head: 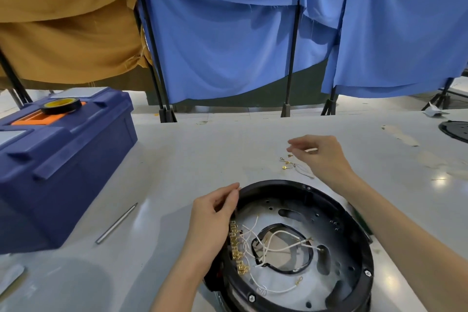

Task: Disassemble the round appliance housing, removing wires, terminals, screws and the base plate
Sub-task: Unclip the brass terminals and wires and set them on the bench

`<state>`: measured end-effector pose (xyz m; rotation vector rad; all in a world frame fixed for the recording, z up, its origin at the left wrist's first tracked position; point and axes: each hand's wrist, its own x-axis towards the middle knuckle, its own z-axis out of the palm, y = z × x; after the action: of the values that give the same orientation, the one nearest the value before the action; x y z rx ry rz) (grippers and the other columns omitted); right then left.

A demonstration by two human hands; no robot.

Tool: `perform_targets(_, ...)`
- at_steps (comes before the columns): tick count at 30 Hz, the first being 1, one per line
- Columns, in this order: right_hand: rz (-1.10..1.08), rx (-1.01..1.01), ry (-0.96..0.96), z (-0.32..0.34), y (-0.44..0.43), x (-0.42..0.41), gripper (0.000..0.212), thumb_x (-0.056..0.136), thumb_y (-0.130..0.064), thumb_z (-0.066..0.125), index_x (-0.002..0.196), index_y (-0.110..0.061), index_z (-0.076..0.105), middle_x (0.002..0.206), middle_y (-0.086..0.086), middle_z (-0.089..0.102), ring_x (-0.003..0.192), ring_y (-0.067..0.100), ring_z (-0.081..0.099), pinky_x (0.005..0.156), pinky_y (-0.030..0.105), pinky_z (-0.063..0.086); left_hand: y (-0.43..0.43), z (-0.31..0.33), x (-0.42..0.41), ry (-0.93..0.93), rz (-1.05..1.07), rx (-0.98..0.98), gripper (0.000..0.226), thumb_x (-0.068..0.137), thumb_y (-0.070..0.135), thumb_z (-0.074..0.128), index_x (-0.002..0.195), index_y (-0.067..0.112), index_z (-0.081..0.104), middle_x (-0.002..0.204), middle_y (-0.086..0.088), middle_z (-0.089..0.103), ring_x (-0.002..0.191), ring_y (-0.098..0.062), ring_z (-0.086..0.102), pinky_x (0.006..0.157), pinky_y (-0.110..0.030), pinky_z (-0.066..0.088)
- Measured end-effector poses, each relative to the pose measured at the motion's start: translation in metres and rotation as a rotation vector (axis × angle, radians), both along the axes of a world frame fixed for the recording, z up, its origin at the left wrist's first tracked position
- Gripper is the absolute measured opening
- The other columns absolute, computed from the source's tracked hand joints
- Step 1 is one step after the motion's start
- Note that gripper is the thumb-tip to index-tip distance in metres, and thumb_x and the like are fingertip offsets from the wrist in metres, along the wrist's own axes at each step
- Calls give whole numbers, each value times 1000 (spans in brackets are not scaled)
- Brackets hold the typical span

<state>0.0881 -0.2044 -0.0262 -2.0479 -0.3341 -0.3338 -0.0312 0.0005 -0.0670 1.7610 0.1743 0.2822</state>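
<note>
Housing (278, 185) sits on table (177, 159) before me, near edge cut off by frame. L hand (215, 213) at its left rim, fingers curled, can't tell if gripping. R hand (321, 157) over loose wires (300, 167), fingertips blurred, loosely apart.

Blue curtains (228, 40) — white table (192, 149).

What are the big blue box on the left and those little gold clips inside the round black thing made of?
The blue box looks like moulded plastic: even colour, soft sheen, rounded ridges. The gold clips seem to be brass or brass-plated metal, judging by their bright yellow glint.
</note>
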Motion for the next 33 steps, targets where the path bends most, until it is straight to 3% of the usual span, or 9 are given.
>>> perform_targets(4,226,-73,7,20,21,-49,8,80,-11,75,86,-15,77,73,-3,75,75,12,70,80,34,55,3,-4,-7,-26,67,-8,22,96,26,54,97,32,75,97,21,73,96,4,66,94,-29,51)
perform_targets(7,465,-270,94,19,38,-74,9,80,-14,75,88,-16,78,79,-6,75,74,3,68,75,21,54,3,-5,-9,-30,78,-15,23,94,18,56,95,29,75,91,15,74,89,-2,69,88,-34,55)
perform_targets(10,560,-429,142,10,53,-83,13,85,-14,70,95,-17,77,84,-12,72,74,-7,63,70,9,46,2,-6,-10,-30,71,-40,26,91,9,57,97,27,75,92,12,75,91,-5,70,90,-37,55)
perform_targets(14,574,-499,207,6,60,-83,9,85,-15,69,91,-18,76,74,-17,66,65,-11,57,61,5,40,3,-8,-11,-25,62,-104,26,91,5,57,99,23,75,93,6,76,91,-11,71,90,-39,54)
perform_targets(18,571,-453,223,2,59,-83,11,79,-9,73,84,-18,73,79,-11,70,68,-5,60,65,10,46,3,-9,-11,-33,63,-116,26,91,5,57,98,23,75,92,8,76,91,-9,71,90,-38,55)
perform_targets(23,532,-406,211,-1,57,-84,17,71,-10,80,82,-19,70,74,-12,67,62,-6,58,58,9,44,3,-9,-11,-40,61,-111,25,92,7,57,99,24,75,92,9,75,91,-8,70,90,-38,55)
perform_targets(30,525,-402,221,-3,56,-87,17,70,-8,81,78,-16,68,74,1,69,67,15,64,65,27,53,2,-9,-11,-46,68,-129,25,92,6,58,98,22,75,91,7,76,90,-9,70,91,-38,54)
perform_targets(33,518,-410,209,-3,55,-86,18,70,-6,79,78,-18,68,75,-1,69,69,13,64,65,24,53,2,-9,-11,-46,71,-129,24,92,6,57,98,21,75,92,6,76,91,-9,70,91,-39,54)
